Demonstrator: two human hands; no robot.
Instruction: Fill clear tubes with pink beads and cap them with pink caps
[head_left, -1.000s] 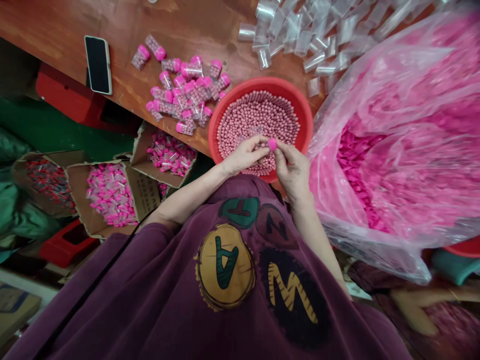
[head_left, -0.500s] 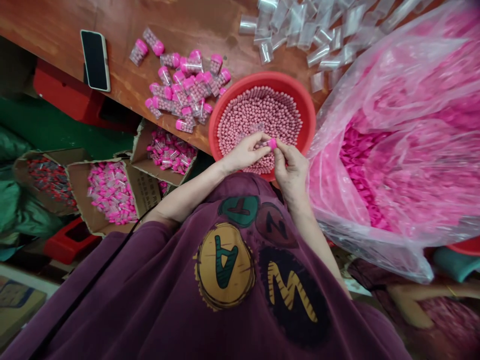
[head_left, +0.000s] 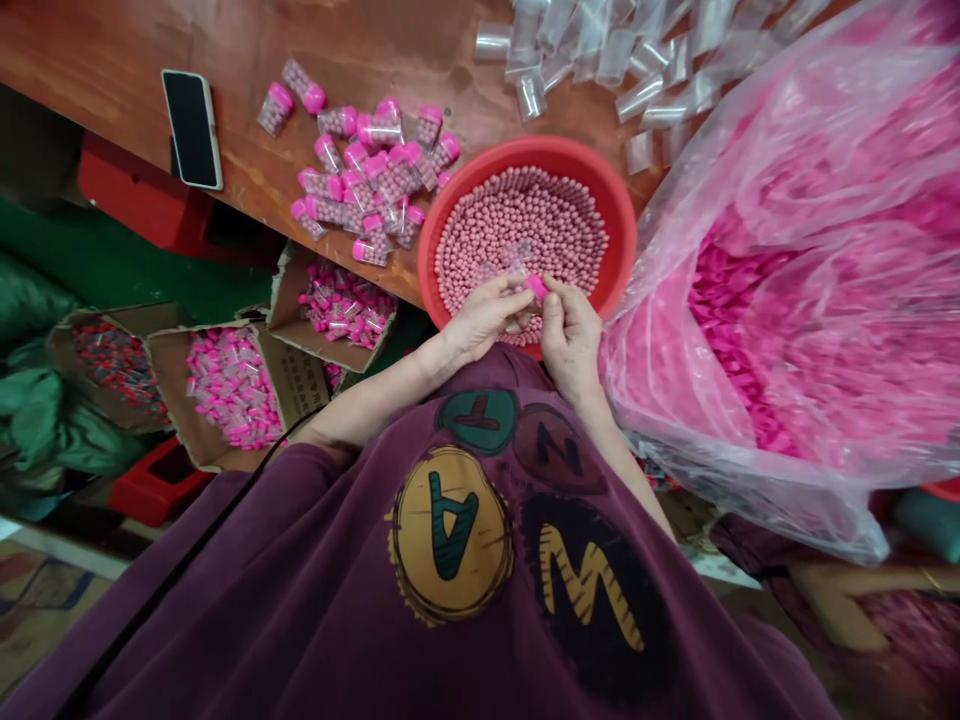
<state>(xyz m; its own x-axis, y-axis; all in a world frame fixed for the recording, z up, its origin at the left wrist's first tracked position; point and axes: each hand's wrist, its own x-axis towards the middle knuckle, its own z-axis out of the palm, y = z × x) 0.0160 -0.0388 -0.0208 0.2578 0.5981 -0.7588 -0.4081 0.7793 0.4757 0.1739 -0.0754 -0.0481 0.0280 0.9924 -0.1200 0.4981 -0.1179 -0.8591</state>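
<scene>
A person in a purple T-shirt (head_left: 450, 540) bends over the bench (head_left: 112, 60), both forearms angled inward so the two hands meet. The left hand (head_left: 486, 315) is curled firmly around one small clear bottle (head_left: 516, 287), and the right hand (head_left: 570, 335) pinches its single pink cap (head_left: 535, 287) between thumb and fingers. That bottle sits just above one red plastic basin (head_left: 624, 225), which is filled with hundreds of pink beads (head_left: 517, 225), too many to count.

Right beside the basin lies one large clear plastic bag (head_left: 660, 340), packed with a pink mass (head_left: 739, 350) too blurred to identify. Low on the right, another person's forearm (head_left: 840, 600) rests over more pink material.

To the left, three open cardboard boxes (head_left: 225, 390) hold loose bottles, two lots pink-capped and one red-capped. On the bench, roughly two dozen capped, bead-filled bottles (head_left: 367, 175) lie in a loose heap. Beyond them are one phone (head_left: 193, 130) and a few dozen empty clear tubes (head_left: 637, 100).
</scene>
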